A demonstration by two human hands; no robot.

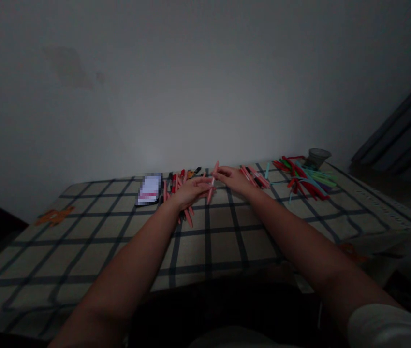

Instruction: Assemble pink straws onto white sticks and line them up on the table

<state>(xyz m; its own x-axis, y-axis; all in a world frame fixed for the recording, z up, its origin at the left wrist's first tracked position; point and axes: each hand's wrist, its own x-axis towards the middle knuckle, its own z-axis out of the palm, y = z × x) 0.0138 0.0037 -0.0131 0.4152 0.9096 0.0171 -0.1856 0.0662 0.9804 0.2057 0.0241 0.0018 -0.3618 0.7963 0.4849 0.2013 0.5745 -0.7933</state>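
A pink pen (210, 196) is held upright at a slight tilt between my two hands, above the checked cloth. My left hand (191, 190) pinches it from the left side, around its middle. Higher up, the fingers of my right hand (232, 178) are closed on the same pen. Under and beside my left hand lies a loose pile of pens (188, 218), mostly pink with some red and black ones. Right beside my right wrist is a group of pink and black pens (259, 179) lying side by side.
A phone with a lit, blurred screen (150, 189) lies left of the pens. Coloured strips (309, 181), red, green, teal and purple, are heaped at the right, near a dark cup (317, 155). The checked tablecloth (118, 232) reaches back to a grey wall (205, 87).
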